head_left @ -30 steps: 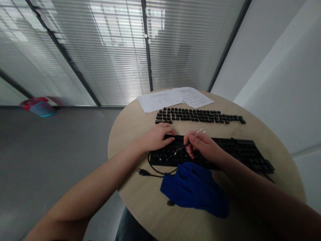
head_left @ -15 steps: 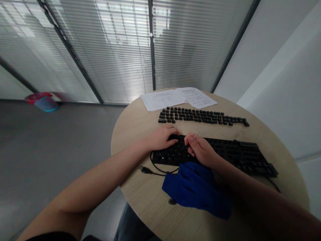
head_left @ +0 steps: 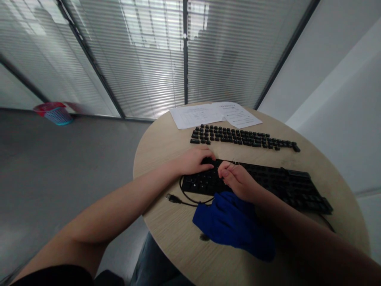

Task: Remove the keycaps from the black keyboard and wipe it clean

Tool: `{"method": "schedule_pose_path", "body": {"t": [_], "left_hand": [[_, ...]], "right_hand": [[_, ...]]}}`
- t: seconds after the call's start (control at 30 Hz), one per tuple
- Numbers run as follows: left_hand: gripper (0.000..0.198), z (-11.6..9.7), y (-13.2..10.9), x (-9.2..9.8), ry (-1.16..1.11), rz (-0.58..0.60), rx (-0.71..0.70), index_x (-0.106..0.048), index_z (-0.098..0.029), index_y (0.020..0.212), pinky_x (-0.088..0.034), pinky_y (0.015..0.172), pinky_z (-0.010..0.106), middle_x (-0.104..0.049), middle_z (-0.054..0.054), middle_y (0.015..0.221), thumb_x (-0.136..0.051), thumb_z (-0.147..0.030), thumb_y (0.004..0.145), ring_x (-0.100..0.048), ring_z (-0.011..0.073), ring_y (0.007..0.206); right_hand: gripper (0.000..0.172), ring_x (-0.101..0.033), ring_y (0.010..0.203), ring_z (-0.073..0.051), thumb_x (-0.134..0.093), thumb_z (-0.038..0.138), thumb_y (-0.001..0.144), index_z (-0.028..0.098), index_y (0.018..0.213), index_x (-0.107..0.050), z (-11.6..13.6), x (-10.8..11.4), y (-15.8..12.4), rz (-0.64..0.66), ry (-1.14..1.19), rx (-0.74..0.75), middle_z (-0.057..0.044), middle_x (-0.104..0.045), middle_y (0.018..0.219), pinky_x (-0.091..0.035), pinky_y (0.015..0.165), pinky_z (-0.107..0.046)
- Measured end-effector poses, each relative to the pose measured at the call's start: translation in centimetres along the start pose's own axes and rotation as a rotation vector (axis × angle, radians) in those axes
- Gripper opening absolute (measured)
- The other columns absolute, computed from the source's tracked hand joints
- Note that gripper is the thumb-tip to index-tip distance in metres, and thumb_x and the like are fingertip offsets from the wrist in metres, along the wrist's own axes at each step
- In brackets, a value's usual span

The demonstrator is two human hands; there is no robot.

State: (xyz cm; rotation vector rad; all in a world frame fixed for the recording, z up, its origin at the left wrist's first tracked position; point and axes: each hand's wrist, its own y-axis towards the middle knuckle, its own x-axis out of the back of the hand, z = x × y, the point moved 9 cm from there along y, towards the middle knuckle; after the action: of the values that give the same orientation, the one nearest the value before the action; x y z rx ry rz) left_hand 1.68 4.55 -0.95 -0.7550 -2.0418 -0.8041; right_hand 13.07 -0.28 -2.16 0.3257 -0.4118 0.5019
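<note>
A black keyboard (head_left: 268, 176) lies on the round wooden table. My left hand (head_left: 198, 159) rests over its left end, thumb and fingers apart and touching it, with some keys hidden beneath. Just to the right, my right hand (head_left: 235, 176) is closed above the keys in a pinch around a thin wire tool (head_left: 235, 162); only fine wire ends show past the fingers. Behind the keyboard, loose black keycaps (head_left: 238, 137) are laid out in rows. A crumpled blue cloth (head_left: 232, 226) lies in front, below my right wrist.
The keyboard's cable loops at the front left and ends in a USB plug (head_left: 173, 198). Printed papers (head_left: 198, 116) lie at the table's (head_left: 157, 147) far edge. A small dark object (head_left: 204, 237) sits beside the cloth. On the floor at left stands a basket (head_left: 58, 115).
The view has shifted slightly. My right hand has turned a little and its fingertips sit slightly lower over the keys. My left hand stays on the keyboard.
</note>
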Motion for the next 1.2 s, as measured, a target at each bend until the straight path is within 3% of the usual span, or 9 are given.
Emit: {"method": "schedule_pose_path", "body": {"t": [0.27, 0.43, 0.6, 0.77, 0.9, 1.07, 1.2], "left_hand": [[0.018, -0.2, 0.0, 0.2, 0.027, -0.011, 0.01, -0.07, -0.019, 0.106, -0.051, 0.09, 0.037, -0.067, 0.006, 0.103, -0.071, -0.024, 0.089, -0.063, 0.0228, 0.099], [0.018, -0.2, -0.1, 0.2, 0.022, -0.016, 0.015, -0.071, -0.019, 0.107, -0.051, 0.089, 0.037, -0.067, 0.007, 0.103, -0.071, -0.024, 0.09, -0.064, 0.022, 0.097], [0.016, -0.1, -0.1, 0.2, 0.023, -0.03, 0.012, -0.071, -0.019, 0.104, -0.051, 0.09, 0.038, -0.066, 0.006, 0.1, -0.072, -0.025, 0.089, -0.063, 0.0225, 0.098], [0.013, -0.2, 0.0, 0.2, 0.005, -0.023, 0.014, -0.072, -0.02, 0.101, -0.051, 0.088, 0.038, -0.066, 0.006, 0.099, -0.071, -0.026, 0.09, -0.064, 0.0222, 0.096], [0.014, -0.5, -0.2, 1.2, -0.007, -0.028, -0.013, -0.072, -0.021, 0.103, -0.051, 0.092, 0.04, -0.067, 0.006, 0.101, -0.069, -0.027, 0.091, -0.064, 0.0229, 0.1], [0.017, -1.7, -0.7, 3.8, -0.108, -0.089, -0.076, -0.074, -0.021, 0.108, -0.053, 0.091, 0.04, -0.069, 0.008, 0.106, -0.068, -0.028, 0.094, -0.066, 0.0219, 0.101], [0.023, -3.2, -0.9, 3.7, -0.145, -0.034, -0.128, -0.074, -0.022, 0.117, -0.054, 0.089, 0.038, -0.072, 0.007, 0.106, -0.068, -0.03, 0.096, -0.067, 0.0206, 0.098]], "right_hand": [[0.027, -0.054, 0.063, -0.017, -0.051, 0.037, 0.1, 0.023, 0.078, -0.057, 3.4, -1.3, 0.0, 0.09, -0.269, 0.226, -0.002, -0.062, 0.071, -0.037, 0.063, -0.03], [0.031, -0.052, 0.059, -0.016, -0.046, 0.038, 0.103, 0.023, 0.078, -0.056, 2.9, -0.5, -0.4, -0.051, -0.214, 0.241, -0.001, -0.059, 0.066, -0.037, 0.06, -0.029], [0.041, -0.044, 0.045, -0.013, -0.045, 0.055, 0.104, 0.023, 0.08, -0.056, 1.2, 0.1, -0.6, -0.125, -0.037, 0.14, 0.003, -0.05, 0.055, -0.032, 0.047, -0.026], [0.051, -0.037, 0.035, -0.01, -0.043, 0.072, 0.098, 0.025, 0.082, -0.05, -0.6, 1.8, -0.7, -0.379, 0.328, -0.024, 0.01, -0.038, 0.048, -0.027, 0.037, -0.022], [0.05, -0.039, 0.034, -0.009, -0.05, 0.072, 0.095, 0.024, 0.082, -0.051, -1.1, 1.7, -0.1, -0.396, 0.415, -0.062, 0.011, -0.037, 0.049, -0.029, 0.035, -0.02], [0.047, -0.035, 0.032, -0.007, -0.057, 0.07, 0.092, 0.024, 0.081, -0.049, -2.9, 2.6, 0.2, -0.559, 0.644, -0.145, 0.012, -0.036, 0.05, -0.028, 0.031, -0.018], [0.047, -0.033, 0.031, -0.007, -0.061, 0.07, 0.089, 0.025, 0.082, -0.049, -3.6, 2.6, 0.6, -0.577, 0.771, -0.199, 0.012, -0.036, 0.048, -0.026, 0.03, -0.017]]}}
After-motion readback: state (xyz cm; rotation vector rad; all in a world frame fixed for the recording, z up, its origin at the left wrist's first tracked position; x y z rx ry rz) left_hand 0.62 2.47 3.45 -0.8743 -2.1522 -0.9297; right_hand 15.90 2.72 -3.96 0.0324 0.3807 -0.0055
